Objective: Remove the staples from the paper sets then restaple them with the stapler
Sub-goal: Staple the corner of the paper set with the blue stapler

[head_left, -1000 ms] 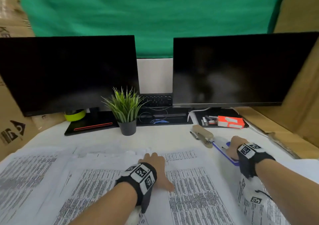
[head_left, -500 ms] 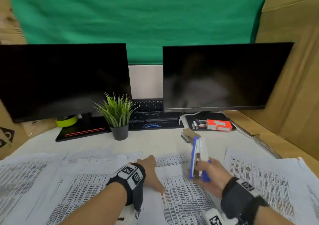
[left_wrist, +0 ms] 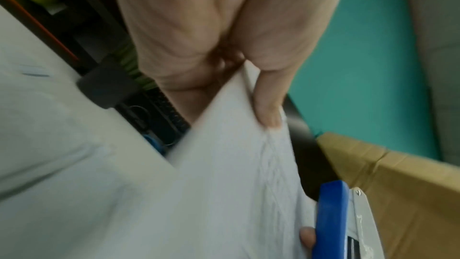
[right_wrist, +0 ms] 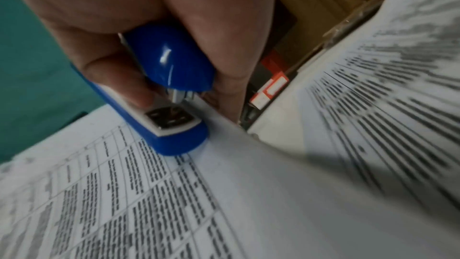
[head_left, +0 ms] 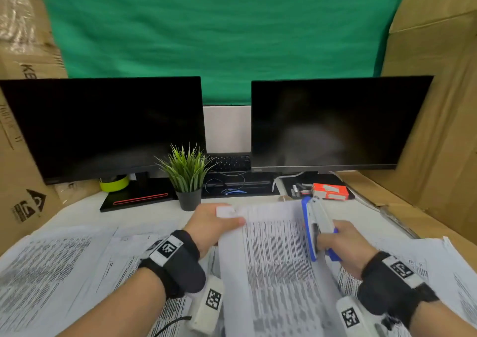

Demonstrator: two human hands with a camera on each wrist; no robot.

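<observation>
Both forearms reach forward over the desk. The left hand is pinching the far left corner of a paper set, thumb on top and fingers curled underneath, lifting it off the other printed sheets. The right hand is wrapped round a blue and white stapler, which stands nearly upright with its nose pointing away, at the right edge of that same set. Its mouth looks a bit open in the right wrist view
</observation>
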